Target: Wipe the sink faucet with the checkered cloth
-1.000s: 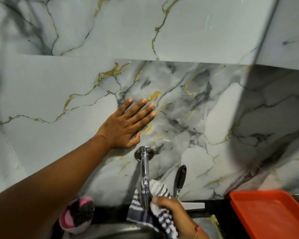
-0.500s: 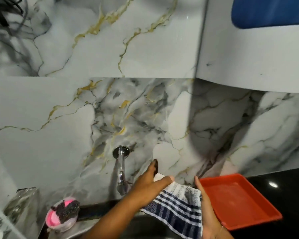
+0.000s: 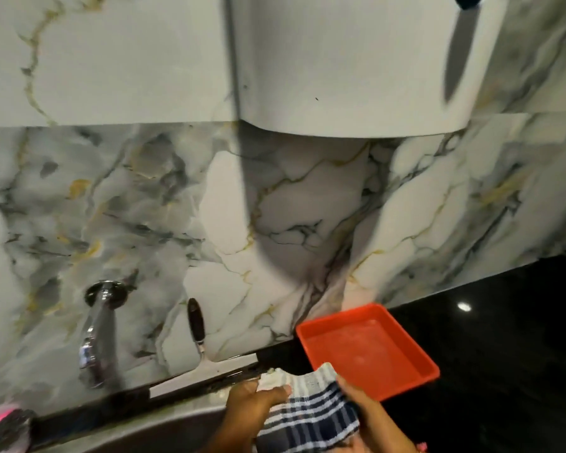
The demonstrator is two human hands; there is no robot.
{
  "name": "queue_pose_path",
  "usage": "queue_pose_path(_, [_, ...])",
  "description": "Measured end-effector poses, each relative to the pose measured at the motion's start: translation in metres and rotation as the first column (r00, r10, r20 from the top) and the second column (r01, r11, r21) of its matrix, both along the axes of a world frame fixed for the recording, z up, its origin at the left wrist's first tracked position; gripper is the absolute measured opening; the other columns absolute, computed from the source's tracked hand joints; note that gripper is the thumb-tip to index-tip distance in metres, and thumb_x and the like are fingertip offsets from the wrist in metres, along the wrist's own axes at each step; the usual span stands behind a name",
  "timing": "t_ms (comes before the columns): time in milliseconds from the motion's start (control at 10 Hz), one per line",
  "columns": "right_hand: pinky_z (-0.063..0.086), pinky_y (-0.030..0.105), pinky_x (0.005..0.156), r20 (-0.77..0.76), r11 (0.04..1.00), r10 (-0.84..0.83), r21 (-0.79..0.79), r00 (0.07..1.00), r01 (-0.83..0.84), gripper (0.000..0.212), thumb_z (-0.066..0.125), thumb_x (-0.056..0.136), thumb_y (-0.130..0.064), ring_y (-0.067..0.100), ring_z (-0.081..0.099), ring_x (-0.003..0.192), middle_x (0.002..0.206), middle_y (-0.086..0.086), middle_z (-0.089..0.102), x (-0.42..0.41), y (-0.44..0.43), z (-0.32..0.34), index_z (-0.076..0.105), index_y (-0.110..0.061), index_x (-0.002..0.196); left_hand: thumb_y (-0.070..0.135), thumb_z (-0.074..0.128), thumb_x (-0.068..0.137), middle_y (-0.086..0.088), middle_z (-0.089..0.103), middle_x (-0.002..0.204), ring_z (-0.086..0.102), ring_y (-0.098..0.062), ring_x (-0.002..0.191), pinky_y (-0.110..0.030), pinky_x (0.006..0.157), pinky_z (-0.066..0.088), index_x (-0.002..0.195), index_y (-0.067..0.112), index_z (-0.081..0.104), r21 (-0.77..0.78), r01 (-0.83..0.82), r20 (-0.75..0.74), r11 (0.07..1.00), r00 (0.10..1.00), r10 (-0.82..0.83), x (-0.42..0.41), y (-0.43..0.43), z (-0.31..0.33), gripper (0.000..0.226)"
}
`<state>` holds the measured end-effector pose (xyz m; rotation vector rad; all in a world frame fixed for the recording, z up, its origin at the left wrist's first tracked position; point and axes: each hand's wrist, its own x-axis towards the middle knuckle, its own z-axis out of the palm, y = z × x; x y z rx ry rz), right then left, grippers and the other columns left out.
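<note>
The chrome faucet [image 3: 98,335] juts from the marble wall at the lower left, blurred and untouched. The blue-and-white checkered cloth [image 3: 311,407] is at the bottom centre, well right of the faucet, above the sink rim [image 3: 164,423]. My left hand [image 3: 252,403] pinches its left top edge between thumb and fingers. My right hand [image 3: 370,416] grips its right side. The cloth is stretched between both hands.
A red plastic tray [image 3: 370,344] sits on the black counter [image 3: 504,338] just right of the cloth. A squeegee with a dark handle [image 3: 196,325] leans against the wall. A pink-and-black scrubber [image 3: 7,426] lies at the bottom left. A knife [image 3: 459,44] hangs upper right.
My left hand left the wall and took the cloth's left edge. The cloth came off the faucet and moved right toward the tray. The view shifted right.
</note>
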<state>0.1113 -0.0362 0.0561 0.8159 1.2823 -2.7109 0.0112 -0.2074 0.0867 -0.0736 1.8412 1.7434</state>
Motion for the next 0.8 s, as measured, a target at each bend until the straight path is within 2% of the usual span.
queue_pose_path(100, [0.057,0.057,0.090,0.134,0.955,-0.085,0.294,0.987,0.042,0.021,0.065,0.086,-0.002,0.038,0.072,0.100,0.106,0.020,0.077,0.006,0.069,-0.018,0.075,-0.004,0.105,-0.013,0.075,0.083,-0.007,0.079,0.072,0.074,-0.017,0.066,-0.022,0.063,0.058,0.090,-0.004,0.079,0.027,0.041,0.035,0.999,0.999,-0.041,0.003,0.067,-0.020,0.012])
queue_pose_path(200, [0.058,0.029,0.047,0.206,0.836,-0.221,0.544,0.953,0.076,0.017,0.064,0.086,0.005,0.022,0.070,0.051,0.061,0.011,0.075,-0.006,0.124,-0.028,0.071,-0.005,0.074,-0.021,0.066,0.084,-0.028,0.075,0.107,0.072,-0.032,0.092,-0.042,0.088,0.058,0.109,-0.012,0.074,0.041,0.082,0.090,0.996,0.992,-0.086,-0.005,0.131,-0.041,0.027])
queue_pose_path(300, [0.054,0.029,0.045,0.245,0.729,-0.312,0.681,0.918,0.066,0.020,0.070,0.083,0.002,0.021,0.065,0.045,0.055,0.008,0.071,-0.031,0.174,-0.051,0.068,-0.011,0.067,-0.022,0.068,0.075,-0.028,0.074,0.112,0.071,-0.040,0.105,-0.052,0.096,0.059,0.110,-0.009,0.073,-0.035,0.069,0.041,0.997,0.997,-0.067,-0.024,0.187,-0.072,0.037])
queue_pose_path(400, [0.058,0.037,0.074,0.282,0.595,-0.363,0.804,0.888,-0.011,0.005,0.077,0.080,-0.009,0.027,0.071,0.071,0.083,0.015,0.078,-0.050,0.205,-0.084,0.076,-0.009,0.084,-0.019,0.069,0.075,-0.023,0.072,0.118,0.068,-0.040,0.112,-0.050,0.098,0.058,0.118,-0.006,0.070,-0.095,0.064,0.007,0.993,0.998,-0.064,-0.047,0.224,-0.105,0.045])
queue_pose_path(500, [0.056,0.035,0.081,0.320,0.403,-0.394,0.903,0.862,-0.151,0.016,0.078,0.078,-0.022,0.031,0.073,0.087,0.091,0.014,0.080,-0.063,0.214,-0.104,0.079,-0.016,0.093,-0.015,0.068,0.080,-0.020,0.064,0.136,0.063,-0.037,0.122,-0.044,0.100,0.056,0.144,0.004,0.053,-0.150,0.070,0.020,0.986,0.998,-0.068,-0.065,0.243,-0.128,0.069])
queue_pose_path(600, [0.056,0.038,0.086,0.337,0.296,-0.383,0.927,0.860,-0.231,0.026,0.076,0.079,-0.022,0.037,0.069,0.102,0.105,0.016,0.078,-0.074,0.219,-0.112,0.077,-0.018,0.105,-0.012,0.061,0.084,-0.020,0.063,0.136,0.063,-0.035,0.116,-0.032,0.081,0.047,0.151,0.009,0.044,-0.104,0.073,0.015,0.992,0.997,-0.071,-0.069,0.251,-0.144,0.072])
queue_pose_path(700, [0.056,0.041,0.088,0.366,0.238,-0.384,0.926,0.848,-0.292,0.036,0.074,0.080,-0.023,0.038,0.067,0.106,0.113,0.018,0.074,-0.069,0.215,-0.110,0.070,-0.016,0.115,-0.007,0.058,0.087,-0.022,0.063,0.133,0.061,-0.033,0.116,-0.033,0.088,0.049,0.148,0.006,0.045,-0.104,0.139,0.003,0.985,0.990,-0.139,-0.062,0.249,-0.141,0.064])
queue_pose_path(800, [0.052,0.044,0.093,0.294,0.095,-0.438,0.955,0.850,-0.282,0.054,0.072,0.084,-0.023,0.041,0.063,0.113,0.124,0.023,0.067,-0.061,0.204,-0.098,0.054,-0.008,0.132,-0.002,0.061,0.089,-0.015,0.056,0.145,0.056,-0.033,0.131,-0.039,0.108,0.048,0.156,0.011,0.038,-0.073,0.140,-0.021,0.987,0.990,-0.142,-0.057,0.236,-0.123,0.072])
